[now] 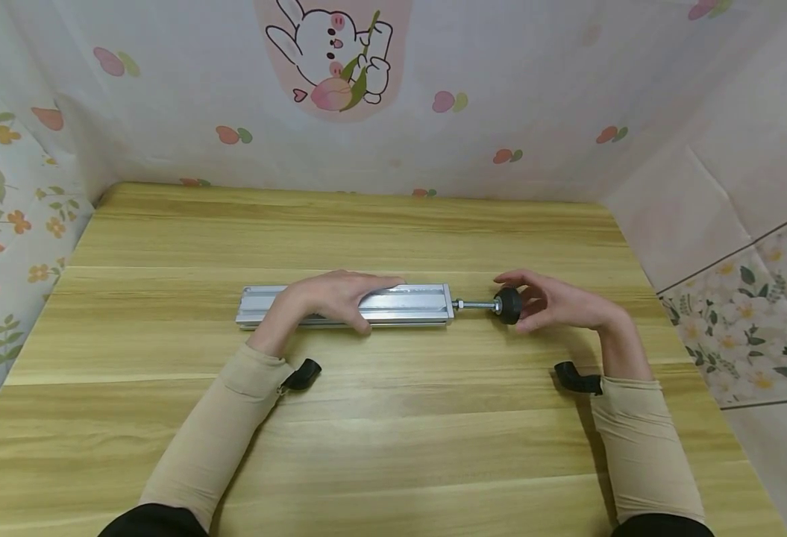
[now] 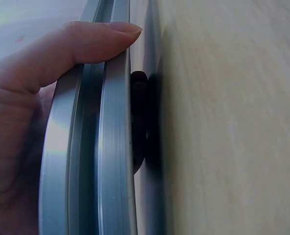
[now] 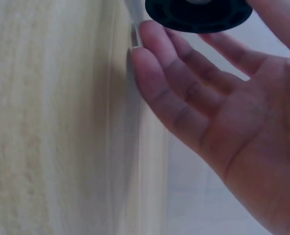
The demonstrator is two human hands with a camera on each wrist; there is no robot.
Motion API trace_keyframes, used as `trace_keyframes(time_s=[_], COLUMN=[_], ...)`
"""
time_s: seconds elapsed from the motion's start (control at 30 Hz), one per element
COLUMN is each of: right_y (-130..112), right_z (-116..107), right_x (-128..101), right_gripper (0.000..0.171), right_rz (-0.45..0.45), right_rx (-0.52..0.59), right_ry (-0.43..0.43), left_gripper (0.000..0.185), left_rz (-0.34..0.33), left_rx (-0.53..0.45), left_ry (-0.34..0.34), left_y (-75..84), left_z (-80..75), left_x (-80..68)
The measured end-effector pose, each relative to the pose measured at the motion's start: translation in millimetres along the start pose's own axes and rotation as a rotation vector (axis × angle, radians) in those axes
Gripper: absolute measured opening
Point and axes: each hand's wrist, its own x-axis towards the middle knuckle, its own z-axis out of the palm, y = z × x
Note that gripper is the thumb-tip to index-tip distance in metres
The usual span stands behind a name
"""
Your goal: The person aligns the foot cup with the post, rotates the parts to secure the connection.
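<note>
A silver aluminium profile lies lengthwise on the wooden table. My left hand grips it near the middle, and in the left wrist view the thumb bends across its slotted side. From the profile's right end plate sticks out a threaded rod with a nut close to the plate. At the rod's outer end is a black round levelling foot. Around this foot curl the fingers of my right hand; in the right wrist view the foot's ribbed underside sits between thumb and fingers.
The wood-grain table extends on all sides of the profile. A patterned cloth hangs along its back edge, with more cloth at left and right. Black wrist mounts stick out from both beige sleeves.
</note>
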Motion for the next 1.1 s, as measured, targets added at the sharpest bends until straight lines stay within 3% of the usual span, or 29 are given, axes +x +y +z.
trace_keyframes(time_s=[0.4, 0.8, 1.1], right_y=[-1.8, 0.8, -0.5], right_z=[3.5, -0.6, -1.7], right_x=[5.5, -2.2, -3.2], right_gripper=[0.064, 0.043, 0.048], right_rz=[0.011, 0.022, 0.047], right_rx=[0.093, 0.006, -0.020], right_ry=[0.042, 0.012, 0.016], left_gripper=[0.101, 0.101, 0.102], left_rz=[0.010, 0.009, 0.007], left_rx=[0.016, 0.006, 0.002], left_ry=[0.011, 0.010, 0.002], left_y=[-0.4, 0.0, 1.0], left_z=[0.6, 1.3, 1.0], left_x=[-0.3, -0.5, -1.2])
